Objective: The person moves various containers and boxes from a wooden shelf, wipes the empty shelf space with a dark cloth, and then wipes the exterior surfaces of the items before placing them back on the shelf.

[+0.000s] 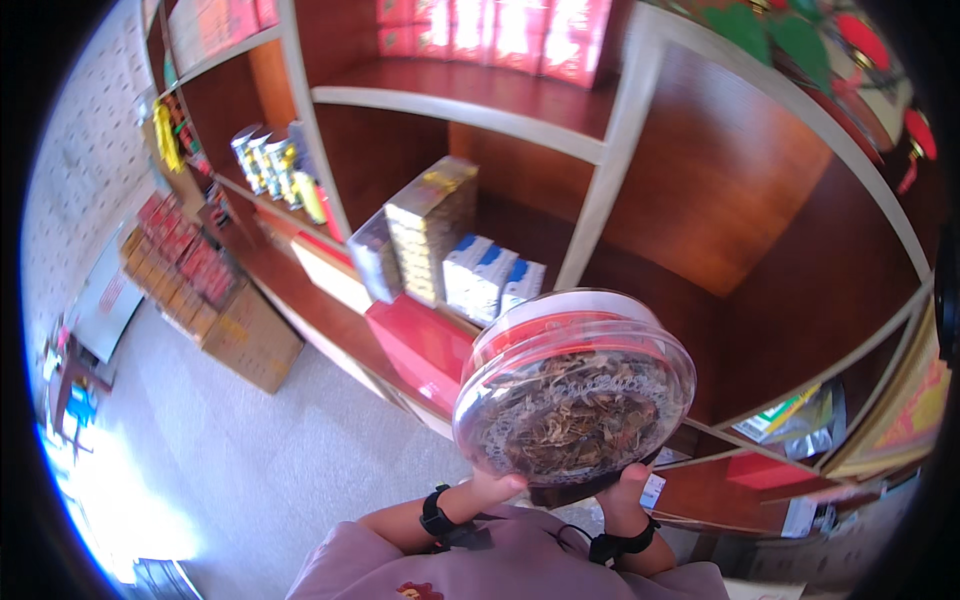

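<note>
A round clear plastic tub (577, 405) of dried brown plant pieces, banded in red and white, is held up in front of my chest. My left hand (495, 486) grips its lower edge on the left, thumb showing. On the right, my right hand (627, 491) holds the same edge with its thumb up. The fingers of both hands are hidden beneath or behind the tub. Each wrist wears a black strap. Something dark lies under the tub between the hands; I cannot tell what it is.
A wooden shelf unit (454, 112) curves around the front, holding white-and-blue boxes (480, 279), a gold box stack (426, 232) and tins (270, 165). A red box (420, 345) sits on the lower ledge. Cardboard cartons (251, 337) stand on the grey floor (300, 457) at left.
</note>
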Action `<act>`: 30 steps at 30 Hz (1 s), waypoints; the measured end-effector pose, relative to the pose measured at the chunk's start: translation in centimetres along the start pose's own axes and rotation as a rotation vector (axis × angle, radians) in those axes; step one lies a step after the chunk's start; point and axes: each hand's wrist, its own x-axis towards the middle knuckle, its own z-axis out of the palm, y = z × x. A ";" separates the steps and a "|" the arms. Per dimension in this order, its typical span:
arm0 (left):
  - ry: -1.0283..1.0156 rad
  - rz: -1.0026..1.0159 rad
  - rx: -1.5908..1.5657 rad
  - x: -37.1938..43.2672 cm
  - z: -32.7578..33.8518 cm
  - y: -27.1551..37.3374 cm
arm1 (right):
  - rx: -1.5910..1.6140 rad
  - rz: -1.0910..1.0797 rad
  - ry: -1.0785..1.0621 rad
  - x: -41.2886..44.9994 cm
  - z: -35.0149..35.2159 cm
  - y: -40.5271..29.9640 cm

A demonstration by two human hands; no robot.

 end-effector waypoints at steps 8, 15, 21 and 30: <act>0.319 0.321 0.036 0.9 1.3 10.9 | -0.172 0.173 -0.159 3.0 -0.1 1.9; 0.170 -0.035 0.376 -3.0 -3.4 15.2 | -0.285 0.450 -0.295 2.8 -1.8 3.3; 0.146 -0.275 0.309 -3.0 -2.7 12.2 | -0.706 0.416 -0.390 3.1 -3.7 0.5; 0.020 -0.898 0.334 -1.2 -4.7 5.1 | -0.955 0.537 -0.333 2.4 -13.4 4.2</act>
